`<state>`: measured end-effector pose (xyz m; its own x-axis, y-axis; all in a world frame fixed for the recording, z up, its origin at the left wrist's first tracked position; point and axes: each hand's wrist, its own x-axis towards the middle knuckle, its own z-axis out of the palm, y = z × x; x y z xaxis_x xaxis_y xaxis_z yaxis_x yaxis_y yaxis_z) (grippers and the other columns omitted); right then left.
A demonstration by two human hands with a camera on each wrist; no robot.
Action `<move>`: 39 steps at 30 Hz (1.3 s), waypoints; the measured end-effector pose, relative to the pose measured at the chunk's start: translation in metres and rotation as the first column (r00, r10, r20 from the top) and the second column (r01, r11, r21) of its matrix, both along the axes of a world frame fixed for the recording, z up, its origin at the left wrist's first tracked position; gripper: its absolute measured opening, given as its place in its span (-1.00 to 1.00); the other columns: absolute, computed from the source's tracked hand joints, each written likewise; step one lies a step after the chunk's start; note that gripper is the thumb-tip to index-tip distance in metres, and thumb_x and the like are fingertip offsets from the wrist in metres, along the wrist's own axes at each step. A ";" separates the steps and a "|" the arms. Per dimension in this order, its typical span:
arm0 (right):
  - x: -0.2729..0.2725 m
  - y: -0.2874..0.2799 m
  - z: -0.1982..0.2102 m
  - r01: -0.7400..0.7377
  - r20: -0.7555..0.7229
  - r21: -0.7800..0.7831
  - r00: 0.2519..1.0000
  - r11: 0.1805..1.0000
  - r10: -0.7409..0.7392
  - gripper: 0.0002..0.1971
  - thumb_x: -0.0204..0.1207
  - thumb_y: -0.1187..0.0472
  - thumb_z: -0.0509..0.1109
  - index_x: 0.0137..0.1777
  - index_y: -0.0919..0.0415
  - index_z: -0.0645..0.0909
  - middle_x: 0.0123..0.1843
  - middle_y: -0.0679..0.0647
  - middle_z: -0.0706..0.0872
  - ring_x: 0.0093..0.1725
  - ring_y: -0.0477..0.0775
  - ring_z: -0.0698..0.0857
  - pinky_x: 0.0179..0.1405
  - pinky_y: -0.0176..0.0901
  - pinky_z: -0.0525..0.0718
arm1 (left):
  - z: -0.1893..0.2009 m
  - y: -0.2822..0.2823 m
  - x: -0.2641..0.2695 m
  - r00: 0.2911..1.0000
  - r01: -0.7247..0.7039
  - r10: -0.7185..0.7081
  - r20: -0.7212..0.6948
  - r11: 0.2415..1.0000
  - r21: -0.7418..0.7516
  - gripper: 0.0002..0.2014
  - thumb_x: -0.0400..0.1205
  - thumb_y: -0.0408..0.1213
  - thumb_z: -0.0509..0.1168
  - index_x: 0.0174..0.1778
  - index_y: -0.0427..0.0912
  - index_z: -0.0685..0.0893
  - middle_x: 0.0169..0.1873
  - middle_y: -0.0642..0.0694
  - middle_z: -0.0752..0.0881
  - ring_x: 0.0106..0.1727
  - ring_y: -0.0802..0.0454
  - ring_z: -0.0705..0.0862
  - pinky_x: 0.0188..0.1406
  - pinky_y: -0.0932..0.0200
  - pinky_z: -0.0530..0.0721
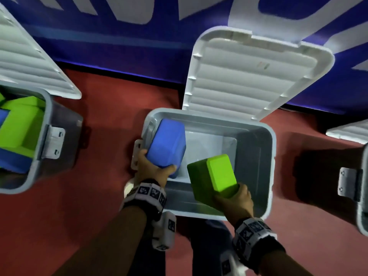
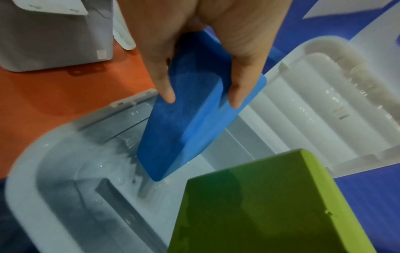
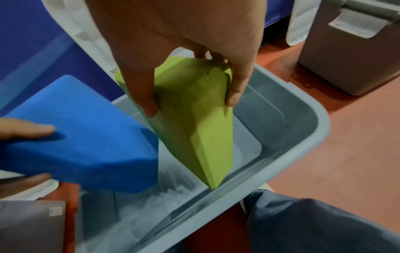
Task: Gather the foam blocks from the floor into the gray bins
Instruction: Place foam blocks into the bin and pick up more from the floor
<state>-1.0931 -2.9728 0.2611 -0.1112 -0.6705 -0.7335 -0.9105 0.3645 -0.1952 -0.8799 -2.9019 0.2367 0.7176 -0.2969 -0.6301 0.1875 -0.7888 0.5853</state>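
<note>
Standing over the open gray bin (image 1: 266, 156) on the red floor (image 1: 79, 226), I hold 2 foam blocks above its bare bottom. My left hand (image 1: 153, 168) grips the blue block (image 1: 167, 144) near the left wall; my right hand (image 1: 235, 200) grips the green block (image 1: 213, 176). I should lower both inside, side by side, before letting go.

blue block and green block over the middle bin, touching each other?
Cannot tell. In the head view, bin floor shows between the blue block and green block; the right wrist view overlaps them.
</note>
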 end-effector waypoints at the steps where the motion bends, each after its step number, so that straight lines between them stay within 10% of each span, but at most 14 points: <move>1: 0.006 0.002 -0.011 0.004 0.009 0.005 1.000 1.000 -0.004 -0.25 0.14 0.03 0.66 0.28 0.24 0.42 0.23 0.25 0.54 0.25 0.32 0.56 0.27 0.10 0.50 | -0.012 -0.004 0.003 1.000 0.005 -0.004 -0.009 1.000 0.031 -0.11 0.17 -0.21 0.66 0.36 -0.12 0.33 0.21 -0.05 0.55 0.17 -0.13 0.60 0.18 0.03 0.56; 4: 0.022 0.008 -0.038 0.010 0.020 0.040 1.000 0.999 -0.011 -0.22 0.14 0.00 0.65 0.29 0.25 0.37 0.28 0.23 0.50 0.30 0.30 0.52 0.32 0.10 0.48 | -0.044 -0.013 0.006 0.999 0.043 -0.041 -0.020 0.992 0.123 -0.06 0.16 0.01 0.65 0.37 -0.05 0.27 0.21 -0.03 0.56 0.17 -0.15 0.60 0.23 -0.07 0.58; 14: 0.075 0.032 -0.086 -0.125 -0.093 0.096 0.987 0.987 0.134 -0.25 0.21 -0.14 0.58 0.23 0.22 0.29 0.28 0.17 0.47 0.29 0.27 0.51 0.20 0.07 0.55 | -0.102 -0.024 0.023 0.999 0.035 -0.033 -0.039 0.998 0.060 -0.20 0.32 -0.34 0.58 0.37 -0.22 0.26 0.30 -0.21 0.44 0.14 -0.14 0.57 0.04 0.24 0.48; 32: 0.108 0.077 -0.093 -0.223 -0.105 -0.014 0.970 0.975 0.221 -0.26 0.10 -0.12 0.61 0.16 0.16 0.31 0.17 0.06 0.44 0.19 0.24 0.47 0.00 0.03 0.49 | -0.105 0.020 0.052 0.891 0.434 -0.406 -0.204 0.893 0.117 -0.58 0.62 -0.38 0.22 0.43 -0.19 0.44 0.39 -0.21 0.53 0.33 -0.14 0.56 0.33 0.14 0.44; 39: 0.100 0.074 -0.081 -0.476 -0.149 -0.104 0.876 0.873 0.460 -0.27 0.06 -0.21 0.57 0.17 0.13 0.43 0.09 0.08 0.53 0.07 0.28 0.53 -0.04 0.07 0.51 | -0.112 0.019 0.057 0.885 0.386 -0.341 -0.318 0.919 0.087 -0.57 0.67 -0.42 0.10 0.49 -0.12 0.37 0.47 -0.15 0.44 0.41 -0.11 0.47 0.12 0.34 0.33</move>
<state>-0.9932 -2.8990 0.1802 0.1619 -0.7555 -0.6348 -0.9867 -0.1320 -0.0946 -0.8230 -2.8826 0.1247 0.3552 -0.3916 -0.8488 0.0152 -0.9055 0.4242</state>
